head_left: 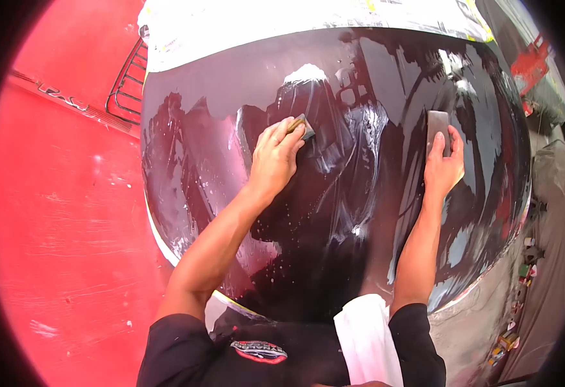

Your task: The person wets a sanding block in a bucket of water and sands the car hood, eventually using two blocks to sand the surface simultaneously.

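A broad, curved, dark car panel, wet and streaked with whitish suds, fills the middle of the view. On its upper middle, my left hand is closed around a small sponge-like pad, olive on one side and grey below. Farther right, my right hand grips a flat rectangular sanding block, brownish grey, lying lengthwise against the panel. The thumb and fingers hold its near end. The underside of each tool is hidden.
White masking sheet covers the panel's far edge. A red wall or panel is at the left, with a black metal rack. A white towel hangs on the black shirt. Several small items line the right-hand floor.
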`<action>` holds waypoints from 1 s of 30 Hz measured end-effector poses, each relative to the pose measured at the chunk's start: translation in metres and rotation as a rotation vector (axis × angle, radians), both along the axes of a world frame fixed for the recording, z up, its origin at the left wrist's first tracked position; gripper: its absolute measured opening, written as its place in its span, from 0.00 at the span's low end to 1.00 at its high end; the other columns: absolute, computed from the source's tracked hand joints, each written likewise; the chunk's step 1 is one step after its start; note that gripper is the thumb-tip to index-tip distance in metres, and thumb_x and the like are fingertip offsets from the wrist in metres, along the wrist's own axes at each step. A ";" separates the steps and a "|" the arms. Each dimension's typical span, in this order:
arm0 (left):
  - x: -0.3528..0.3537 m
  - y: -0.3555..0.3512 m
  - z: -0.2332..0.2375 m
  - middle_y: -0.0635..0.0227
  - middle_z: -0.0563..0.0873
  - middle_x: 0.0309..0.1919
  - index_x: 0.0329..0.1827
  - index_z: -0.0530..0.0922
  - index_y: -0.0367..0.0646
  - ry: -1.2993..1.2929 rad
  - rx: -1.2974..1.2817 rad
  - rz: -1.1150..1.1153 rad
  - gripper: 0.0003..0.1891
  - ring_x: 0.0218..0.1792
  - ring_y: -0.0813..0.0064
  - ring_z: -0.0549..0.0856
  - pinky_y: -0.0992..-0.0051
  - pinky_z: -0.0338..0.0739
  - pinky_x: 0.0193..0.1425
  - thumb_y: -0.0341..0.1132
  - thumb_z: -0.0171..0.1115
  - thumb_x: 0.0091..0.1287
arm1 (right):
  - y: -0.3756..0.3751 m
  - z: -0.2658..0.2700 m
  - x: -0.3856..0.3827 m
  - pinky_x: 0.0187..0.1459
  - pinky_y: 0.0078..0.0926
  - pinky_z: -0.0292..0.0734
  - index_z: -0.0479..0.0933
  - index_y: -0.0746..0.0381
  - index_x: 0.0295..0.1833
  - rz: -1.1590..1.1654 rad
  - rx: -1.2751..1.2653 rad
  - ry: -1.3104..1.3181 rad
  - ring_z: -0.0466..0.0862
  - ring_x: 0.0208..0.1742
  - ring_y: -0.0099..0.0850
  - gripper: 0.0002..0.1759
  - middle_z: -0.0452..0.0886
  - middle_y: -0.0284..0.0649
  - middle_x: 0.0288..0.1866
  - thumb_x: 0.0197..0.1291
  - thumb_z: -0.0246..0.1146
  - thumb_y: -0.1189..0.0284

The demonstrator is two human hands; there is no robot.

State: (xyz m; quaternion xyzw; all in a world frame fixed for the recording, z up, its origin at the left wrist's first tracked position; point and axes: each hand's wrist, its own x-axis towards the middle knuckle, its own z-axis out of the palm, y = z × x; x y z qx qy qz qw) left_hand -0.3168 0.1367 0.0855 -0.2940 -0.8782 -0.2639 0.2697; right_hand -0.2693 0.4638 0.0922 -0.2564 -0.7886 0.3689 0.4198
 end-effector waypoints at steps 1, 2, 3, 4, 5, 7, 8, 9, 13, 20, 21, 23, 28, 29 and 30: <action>-0.012 0.006 0.012 0.57 0.85 0.59 0.58 0.83 0.44 -0.004 -0.046 0.026 0.17 0.60 0.48 0.81 0.57 0.77 0.64 0.26 0.64 0.66 | 0.000 0.000 -0.001 0.59 0.37 0.79 0.82 0.61 0.60 -0.006 -0.010 0.004 0.87 0.58 0.41 0.18 0.87 0.44 0.57 0.67 0.65 0.66; -0.033 0.012 0.026 0.57 0.85 0.59 0.58 0.84 0.44 -0.013 -0.093 0.059 0.17 0.61 0.49 0.81 0.58 0.77 0.65 0.27 0.65 0.66 | -0.001 0.000 -0.002 0.59 0.37 0.78 0.82 0.60 0.60 -0.006 -0.021 0.002 0.87 0.58 0.41 0.18 0.87 0.44 0.57 0.67 0.65 0.66; -0.055 0.023 0.040 0.57 0.85 0.60 0.58 0.84 0.44 -0.057 -0.111 0.082 0.17 0.62 0.50 0.81 0.58 0.77 0.65 0.28 0.66 0.65 | -0.002 0.001 0.000 0.60 0.37 0.78 0.82 0.60 0.60 -0.026 -0.001 -0.031 0.87 0.58 0.42 0.18 0.87 0.44 0.57 0.67 0.66 0.65; -0.059 0.021 0.042 0.57 0.85 0.60 0.58 0.84 0.44 -0.062 -0.109 0.085 0.17 0.62 0.50 0.81 0.58 0.77 0.65 0.28 0.66 0.65 | -0.004 0.000 0.000 0.60 0.37 0.78 0.82 0.60 0.60 -0.022 0.001 -0.035 0.87 0.58 0.42 0.18 0.87 0.44 0.57 0.67 0.66 0.65; -0.063 0.022 0.044 0.57 0.85 0.60 0.57 0.84 0.44 -0.068 -0.082 0.057 0.16 0.61 0.51 0.82 0.58 0.77 0.65 0.29 0.66 0.66 | -0.004 -0.001 0.000 0.60 0.37 0.78 0.82 0.59 0.60 -0.026 -0.002 -0.030 0.87 0.58 0.42 0.18 0.87 0.44 0.57 0.67 0.66 0.65; -0.052 0.014 0.036 0.56 0.86 0.59 0.56 0.86 0.45 -0.046 -0.074 0.022 0.15 0.60 0.50 0.83 0.58 0.78 0.64 0.30 0.67 0.66 | -0.004 0.002 0.001 0.60 0.37 0.79 0.83 0.59 0.60 -0.032 -0.026 -0.017 0.87 0.58 0.42 0.18 0.87 0.44 0.57 0.67 0.66 0.66; -0.046 0.007 0.029 0.56 0.86 0.59 0.56 0.86 0.45 -0.046 -0.079 0.016 0.15 0.60 0.50 0.83 0.58 0.78 0.64 0.30 0.67 0.66 | -0.002 0.000 -0.001 0.60 0.37 0.79 0.83 0.59 0.60 -0.038 -0.031 -0.017 0.87 0.58 0.42 0.18 0.87 0.44 0.57 0.67 0.66 0.66; -0.041 0.002 0.028 0.56 0.86 0.59 0.55 0.86 0.45 -0.068 -0.053 -0.008 0.14 0.60 0.50 0.83 0.58 0.78 0.64 0.30 0.67 0.66 | 0.000 -0.003 -0.001 0.60 0.37 0.79 0.83 0.59 0.60 -0.008 -0.053 0.003 0.86 0.58 0.42 0.18 0.87 0.44 0.57 0.66 0.66 0.66; -0.073 0.022 0.036 0.58 0.87 0.58 0.54 0.87 0.45 -0.072 -0.068 0.010 0.15 0.60 0.51 0.84 0.59 0.78 0.66 0.29 0.68 0.64 | -0.004 0.003 0.001 0.60 0.37 0.79 0.83 0.60 0.59 0.014 -0.090 0.052 0.86 0.59 0.40 0.18 0.87 0.43 0.58 0.66 0.66 0.67; -0.030 -0.005 0.027 0.53 0.87 0.57 0.53 0.87 0.43 -0.092 -0.084 -0.051 0.15 0.59 0.51 0.83 0.60 0.79 0.63 0.26 0.69 0.63 | 0.001 -0.004 -0.002 0.60 0.37 0.78 0.83 0.59 0.59 0.012 -0.081 0.049 0.86 0.58 0.41 0.17 0.87 0.42 0.57 0.66 0.65 0.67; -0.054 0.005 0.033 0.55 0.86 0.59 0.54 0.87 0.43 -0.058 -0.090 -0.039 0.14 0.60 0.52 0.83 0.60 0.78 0.65 0.28 0.68 0.64 | -0.001 -0.002 -0.002 0.60 0.37 0.78 0.83 0.59 0.59 0.014 -0.086 0.047 0.86 0.58 0.41 0.17 0.87 0.42 0.57 0.66 0.65 0.67; -0.078 0.025 0.042 0.58 0.85 0.61 0.57 0.86 0.45 -0.109 -0.103 0.032 0.16 0.63 0.55 0.83 0.60 0.77 0.68 0.30 0.67 0.66 | -0.004 0.004 0.002 0.60 0.37 0.78 0.83 0.58 0.59 0.013 -0.122 0.025 0.85 0.59 0.41 0.17 0.87 0.41 0.58 0.66 0.65 0.67; -0.039 -0.003 0.032 0.58 0.85 0.62 0.58 0.85 0.48 -0.092 -0.149 -0.092 0.16 0.63 0.54 0.82 0.61 0.78 0.67 0.30 0.67 0.68 | 0.000 -0.003 0.001 0.60 0.37 0.78 0.82 0.56 0.60 0.005 -0.103 0.023 0.85 0.58 0.41 0.18 0.86 0.40 0.58 0.67 0.65 0.66; -0.045 -0.001 0.031 0.58 0.86 0.60 0.57 0.85 0.47 -0.055 -0.163 -0.102 0.16 0.61 0.52 0.83 0.59 0.77 0.66 0.28 0.67 0.66 | 0.000 -0.003 0.001 0.59 0.37 0.78 0.82 0.56 0.60 -0.003 -0.063 0.014 0.85 0.58 0.41 0.18 0.86 0.40 0.58 0.67 0.65 0.65; -0.052 0.002 0.033 0.57 0.87 0.58 0.57 0.84 0.45 -0.016 -0.170 -0.103 0.16 0.59 0.50 0.83 0.57 0.77 0.66 0.27 0.67 0.65 | 0.003 -0.001 -0.002 0.59 0.37 0.78 0.82 0.56 0.60 -0.007 -0.065 0.022 0.85 0.58 0.41 0.18 0.86 0.40 0.58 0.67 0.65 0.65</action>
